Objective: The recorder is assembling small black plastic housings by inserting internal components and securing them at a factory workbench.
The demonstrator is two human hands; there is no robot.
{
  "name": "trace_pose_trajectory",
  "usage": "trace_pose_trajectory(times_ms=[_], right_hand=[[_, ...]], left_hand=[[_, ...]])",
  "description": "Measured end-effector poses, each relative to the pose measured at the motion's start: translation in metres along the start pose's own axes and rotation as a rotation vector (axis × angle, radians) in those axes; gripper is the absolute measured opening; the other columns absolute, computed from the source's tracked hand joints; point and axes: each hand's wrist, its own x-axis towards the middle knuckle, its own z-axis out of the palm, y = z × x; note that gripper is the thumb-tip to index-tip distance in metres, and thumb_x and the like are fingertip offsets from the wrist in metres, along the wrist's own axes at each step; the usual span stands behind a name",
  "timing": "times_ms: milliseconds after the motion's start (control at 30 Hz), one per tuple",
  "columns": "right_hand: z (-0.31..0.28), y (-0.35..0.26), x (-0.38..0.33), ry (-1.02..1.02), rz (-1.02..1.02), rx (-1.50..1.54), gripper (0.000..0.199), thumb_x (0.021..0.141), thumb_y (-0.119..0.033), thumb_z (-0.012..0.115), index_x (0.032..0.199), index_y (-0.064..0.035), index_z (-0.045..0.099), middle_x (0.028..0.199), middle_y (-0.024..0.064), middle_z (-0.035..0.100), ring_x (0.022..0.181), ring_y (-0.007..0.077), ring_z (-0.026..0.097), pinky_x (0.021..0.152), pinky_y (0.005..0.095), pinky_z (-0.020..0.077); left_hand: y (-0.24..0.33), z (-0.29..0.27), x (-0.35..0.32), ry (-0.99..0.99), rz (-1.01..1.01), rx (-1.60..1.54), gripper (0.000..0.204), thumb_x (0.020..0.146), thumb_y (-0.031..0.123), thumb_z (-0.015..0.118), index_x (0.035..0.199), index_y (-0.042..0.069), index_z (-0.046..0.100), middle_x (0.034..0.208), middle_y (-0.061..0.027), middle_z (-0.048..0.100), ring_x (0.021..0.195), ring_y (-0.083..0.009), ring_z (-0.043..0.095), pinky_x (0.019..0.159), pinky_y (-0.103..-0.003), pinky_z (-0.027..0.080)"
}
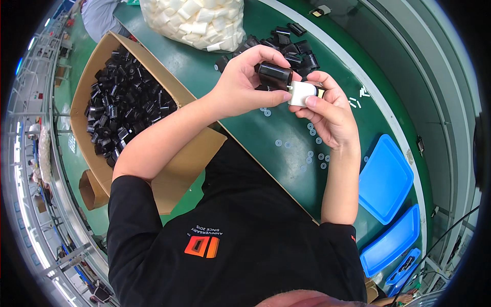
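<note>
Head view: left hand [244, 82] grips black tube [274, 75], right hand [327, 110] pinches white plug [300, 93] at its mouth; mating seems underway, needing a straight push.

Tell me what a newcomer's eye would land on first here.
Probably the two hands at centre: the left hand grips a black cylinder while the right hand presses a white piece against its end. Next, the cardboard box heaped with black parts at left, then the clear bag of white pieces at top.
</note>
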Motion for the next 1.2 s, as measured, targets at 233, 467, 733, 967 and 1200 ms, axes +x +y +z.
trace_pose_trajectory(times_ms=[233, 467, 733, 967, 1200], right_hand=[[0.000, 0.000, 0.000, -0.009, 0.068, -0.003, 0.040, 0.085, 0.006, 0.067, 0.121, 0.0012, 0.051, 0.102, 0.0189, 0.067, 0.086, 0.0274, 0.072, 0.074, 0.0305, 0.0626], [-0.001, -0.013, -0.007, 0.200, -0.265, -0.402, 0.029, 0.082, 0.005, 0.071, 0.109, 0.0026, 0.060, 0.097, 0.0137, 0.069, 0.083, 0.0199, 0.071, 0.075, 0.0293, 0.0601], [0.009, -0.013, -0.012, 0.188, -0.215, -0.572, 0.026, 0.078, 0.001, 0.076, 0.101, 0.0000, 0.064, 0.090, 0.0055, 0.068, 0.078, 0.0102, 0.067, 0.069, 0.0228, 0.0547], [0.008, -0.015, -0.014, 0.192, -0.188, -0.666, 0.026, 0.078, 0.000, 0.076, 0.101, -0.0007, 0.064, 0.089, 0.0027, 0.066, 0.076, 0.0069, 0.063, 0.067, 0.0215, 0.0523], [0.010, -0.012, -0.013, 0.223, -0.200, -0.683, 0.026, 0.079, 0.001, 0.075, 0.102, -0.0006, 0.063, 0.091, 0.0025, 0.066, 0.080, 0.0061, 0.062, 0.070, 0.0206, 0.0509]], left_hand=[[0.000, 0.001, 0.000, 0.052, 0.031, 0.026, 0.050, 0.076, -0.013, 0.073, 0.116, 0.005, 0.049, 0.111, -0.0153, 0.066, 0.106, -0.0203, 0.067, 0.091, -0.034, 0.057], [0.001, 0.002, 0.001, 0.062, -0.108, -0.091, 0.045, 0.084, -0.010, 0.066, 0.123, 0.004, 0.047, 0.119, -0.0122, 0.060, 0.104, -0.0176, 0.065, 0.092, -0.034, 0.056], [0.003, 0.008, -0.001, -0.071, -0.230, -0.059, 0.041, 0.092, -0.001, 0.064, 0.129, 0.002, 0.048, 0.113, -0.0073, 0.061, 0.094, -0.0121, 0.063, 0.085, -0.028, 0.054], [0.005, 0.010, 0.001, -0.140, -0.294, 0.045, 0.039, 0.092, 0.001, 0.065, 0.129, 0.000, 0.051, 0.109, -0.0061, 0.062, 0.090, -0.0098, 0.062, 0.079, -0.026, 0.054], [0.004, 0.006, 0.003, -0.158, -0.323, 0.040, 0.037, 0.094, 0.003, 0.064, 0.129, 0.000, 0.052, 0.108, -0.0050, 0.062, 0.085, -0.0083, 0.061, 0.075, -0.024, 0.053]])
